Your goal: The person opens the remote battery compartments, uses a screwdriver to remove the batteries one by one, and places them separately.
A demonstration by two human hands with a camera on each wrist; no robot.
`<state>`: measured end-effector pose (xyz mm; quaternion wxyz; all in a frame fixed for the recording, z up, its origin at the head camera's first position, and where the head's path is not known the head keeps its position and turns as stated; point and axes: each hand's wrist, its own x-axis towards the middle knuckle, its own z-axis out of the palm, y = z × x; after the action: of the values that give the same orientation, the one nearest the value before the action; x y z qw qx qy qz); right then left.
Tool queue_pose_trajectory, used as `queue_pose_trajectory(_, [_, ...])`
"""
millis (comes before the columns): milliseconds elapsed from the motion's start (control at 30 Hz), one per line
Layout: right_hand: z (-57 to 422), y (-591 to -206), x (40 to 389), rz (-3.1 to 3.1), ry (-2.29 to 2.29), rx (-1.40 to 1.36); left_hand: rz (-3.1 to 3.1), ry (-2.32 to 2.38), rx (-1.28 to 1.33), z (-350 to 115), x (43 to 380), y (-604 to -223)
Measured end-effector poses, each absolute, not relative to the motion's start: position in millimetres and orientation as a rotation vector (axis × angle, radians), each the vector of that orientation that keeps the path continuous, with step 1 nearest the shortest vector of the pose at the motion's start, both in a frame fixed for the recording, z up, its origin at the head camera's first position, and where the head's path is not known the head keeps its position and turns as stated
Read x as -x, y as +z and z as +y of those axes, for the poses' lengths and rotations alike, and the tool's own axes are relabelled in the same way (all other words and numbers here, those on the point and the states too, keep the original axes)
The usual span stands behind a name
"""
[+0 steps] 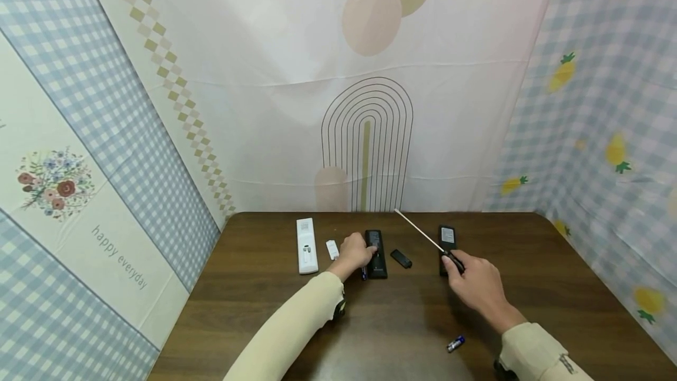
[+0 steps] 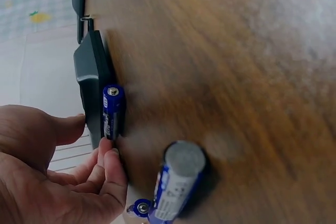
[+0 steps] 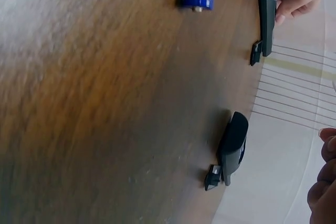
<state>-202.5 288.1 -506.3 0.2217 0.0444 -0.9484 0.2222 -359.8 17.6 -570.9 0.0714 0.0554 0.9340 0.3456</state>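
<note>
My left hand (image 1: 355, 251) holds a black remote control (image 1: 376, 263) lying face down, thumb over its back and fingers along its left side. A blue and silver battery (image 2: 113, 111) lies beside that remote, right at the fingertips. My right hand (image 1: 478, 284) grips the black handle of a long-shafted screwdriver (image 1: 420, 232), its shaft pointing up and away to the left. Beneath this hand a second black remote (image 1: 447, 235) lies on the table, partly hidden. In the right wrist view, curled fingers (image 3: 326, 177) show at the right edge.
A white remote (image 1: 307, 247) with its battery bay uncovered lies at the left, beside a white cover (image 1: 332, 250). Between the black remotes rests a small black cover (image 1: 401, 258). Another battery (image 1: 455, 344) lies nearer on the brown table (image 1: 391, 322). A patterned cloth hangs behind.
</note>
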Motion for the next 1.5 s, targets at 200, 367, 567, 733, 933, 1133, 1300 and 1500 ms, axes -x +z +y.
queue_pose_trajectory(200, [304, -500, 200, -2.667, 0.629, -0.065, 2.834, 1.155, -0.205, 5, 326, -526])
queue_pose_trajectory(367, [332, -501, 190, -2.690, 0.615, -0.002, 2.829, 1.232, -0.161, -15, 313, -513])
queue_pose_trajectory(567, [365, -506, 173, -2.733, 0.594, 0.110, 2.785, 1.296, -0.151, -37, 302, -506])
queue_pose_trajectory(733, [379, -507, 166, -2.780, 0.597, 0.147, 2.805, 1.312, -0.198, -42, 298, -500])
queue_pose_trajectory(933, [385, -509, 166, -2.817, 0.597, 0.158, 2.827, 1.284, -0.187, -36, 297, -497])
queue_pose_trajectory(1133, [389, -510, 164, -2.817, 0.578, 0.172, 2.813, 1.327, -0.220, -14, 296, -495])
queue_pose_trajectory(1300, [389, -511, 163, -2.802, 0.580, 0.174, 2.857, 1.289, -0.350, 18, 293, -498])
queue_pose_trajectory(1500, [385, -514, 162, -2.787, 0.593, 0.186, 2.991, 1.076, -0.443, 71, 283, -500])
